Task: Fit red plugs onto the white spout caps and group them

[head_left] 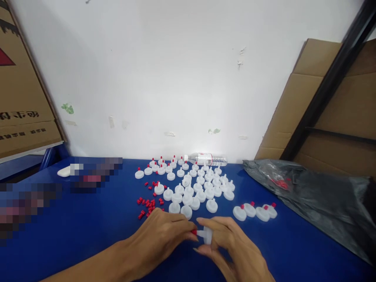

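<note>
Near the front of the blue table, my left hand (pixel 164 235) pinches a small red cap (pixel 194 232) at the tip of a white nozzle lid (pixel 207 235). My right hand (pixel 232 244) grips that lid by its round base, the nozzle pointing left. Several loose red caps (pixel 151 203) lie just beyond my left hand. Past both hands spreads a group of white nozzle lids (pixel 201 196), mostly bare-tipped. Lids with red tips (pixel 161 169) stand at the back left of the group, and several more red-tipped lids (pixel 240 213) sit to the right of my right hand.
A clear plastic bottle (pixel 205 159) lies on its side by the white wall (pixel 182 78). Dark plastic sheeting (pixel 311 207) covers the table's right side, with a clear bag (pixel 277 176) holding something red. Cardboard stands at left (pixel 26 86) and right. A white object (pixel 64 171) lies left.
</note>
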Available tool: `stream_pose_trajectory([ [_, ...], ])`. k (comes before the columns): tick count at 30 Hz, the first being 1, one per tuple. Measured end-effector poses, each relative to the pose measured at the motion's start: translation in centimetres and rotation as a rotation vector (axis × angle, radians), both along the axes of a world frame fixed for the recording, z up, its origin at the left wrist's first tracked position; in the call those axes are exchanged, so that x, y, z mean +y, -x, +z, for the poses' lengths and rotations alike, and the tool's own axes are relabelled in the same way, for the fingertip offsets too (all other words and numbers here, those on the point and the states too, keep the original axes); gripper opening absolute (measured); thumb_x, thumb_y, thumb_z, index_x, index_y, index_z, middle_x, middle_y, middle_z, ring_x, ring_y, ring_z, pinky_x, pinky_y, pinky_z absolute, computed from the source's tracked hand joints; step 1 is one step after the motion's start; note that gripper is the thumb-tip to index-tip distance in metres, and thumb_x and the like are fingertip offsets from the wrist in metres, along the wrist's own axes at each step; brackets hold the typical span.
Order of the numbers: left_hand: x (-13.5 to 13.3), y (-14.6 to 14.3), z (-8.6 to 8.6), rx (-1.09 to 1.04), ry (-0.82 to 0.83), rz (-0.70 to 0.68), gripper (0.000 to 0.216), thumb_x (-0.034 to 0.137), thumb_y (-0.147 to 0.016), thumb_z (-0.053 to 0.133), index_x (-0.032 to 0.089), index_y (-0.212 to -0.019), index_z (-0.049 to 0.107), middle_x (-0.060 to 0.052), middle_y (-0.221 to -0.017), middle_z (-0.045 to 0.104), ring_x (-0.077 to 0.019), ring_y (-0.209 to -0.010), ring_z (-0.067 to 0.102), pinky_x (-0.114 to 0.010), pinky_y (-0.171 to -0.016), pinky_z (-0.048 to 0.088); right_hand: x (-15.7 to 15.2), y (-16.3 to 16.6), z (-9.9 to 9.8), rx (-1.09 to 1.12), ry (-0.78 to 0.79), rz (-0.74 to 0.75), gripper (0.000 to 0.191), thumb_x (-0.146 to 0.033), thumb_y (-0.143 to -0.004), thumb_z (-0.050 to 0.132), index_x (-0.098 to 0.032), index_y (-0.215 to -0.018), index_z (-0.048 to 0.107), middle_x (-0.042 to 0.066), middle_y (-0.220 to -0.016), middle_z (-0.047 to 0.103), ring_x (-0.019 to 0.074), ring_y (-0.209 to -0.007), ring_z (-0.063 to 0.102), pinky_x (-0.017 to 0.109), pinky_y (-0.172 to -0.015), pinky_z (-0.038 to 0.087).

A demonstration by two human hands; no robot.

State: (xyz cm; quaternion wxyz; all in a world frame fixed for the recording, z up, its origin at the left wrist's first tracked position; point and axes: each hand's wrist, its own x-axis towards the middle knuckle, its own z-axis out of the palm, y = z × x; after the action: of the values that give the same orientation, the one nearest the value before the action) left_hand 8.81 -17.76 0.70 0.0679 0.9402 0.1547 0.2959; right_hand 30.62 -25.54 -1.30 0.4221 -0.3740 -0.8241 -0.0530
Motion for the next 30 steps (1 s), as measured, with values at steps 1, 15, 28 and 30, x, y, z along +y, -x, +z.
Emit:
stream_pose_trajectory([
  [1, -0.1, -0.1, 0.1, 0.000, -0.014, -0.003, 0.042, 0.034, -0.111, 0.032, 0.018, -0.091, 0.065, 0.002, -0.071, 0.067, -0.0102, -0.054, 0.061, -0.026, -0.049, 0.033, 0.0, 0.0, -0.1, 0.009, 0.005, 0.007, 0.013, -0.016, -0.099, 0.059, -0.025, -0.109, 0.058, 0.005, -0.119, 0.072, 0.0132, -0.107, 0.070, 0.018, -0.088, 0.059],
  [15, -0.6, 0.1, 0.9, 0.013, -0.027, 0.046, 0.020, 0.031, -0.106, 0.047, 0.022, -0.103, 0.064, 0.002, -0.084, 0.071, -0.0138, -0.066, 0.065, -0.027, -0.057, 0.039, 0.0, 0.2, 1.0, -0.022, -0.111, -0.046, 0.009, -0.016, -0.099, 0.058, -0.020, -0.106, 0.062, 0.006, -0.099, 0.075, 0.0175, -0.099, 0.073, 0.023, -0.086, 0.061],
  [28, 4.1, 4.4, 5.1, 0.443, 0.018, 0.287, 0.014, 0.020, -0.094, 0.057, 0.021, -0.085, 0.068, -0.001, -0.083, 0.067, -0.0160, -0.069, 0.062, -0.028, -0.059, 0.035, 0.2, -5.7, 0.1, -0.164, -0.007, -0.544, 0.030, -0.046, -0.104, 0.045, -0.026, -0.115, 0.064, 0.006, -0.107, 0.075, 0.0248, -0.099, 0.073, 0.036, -0.082, 0.061],
  [30, 4.0, 5.0, 5.2, 0.457, 0.112, 0.284, 0.007, 0.022, -0.089, 0.065, 0.023, -0.084, 0.069, 0.000, -0.083, 0.068, -0.0166, -0.070, 0.063, -0.028, -0.061, 0.037, 0.3, -5.8, 0.5, -0.193, -0.031, -0.562, 0.032, -0.047, -0.103, 0.047, -0.025, -0.119, 0.064, 0.008, -0.116, 0.073, 0.0277, -0.108, 0.069, 0.042, -0.089, 0.058],
])
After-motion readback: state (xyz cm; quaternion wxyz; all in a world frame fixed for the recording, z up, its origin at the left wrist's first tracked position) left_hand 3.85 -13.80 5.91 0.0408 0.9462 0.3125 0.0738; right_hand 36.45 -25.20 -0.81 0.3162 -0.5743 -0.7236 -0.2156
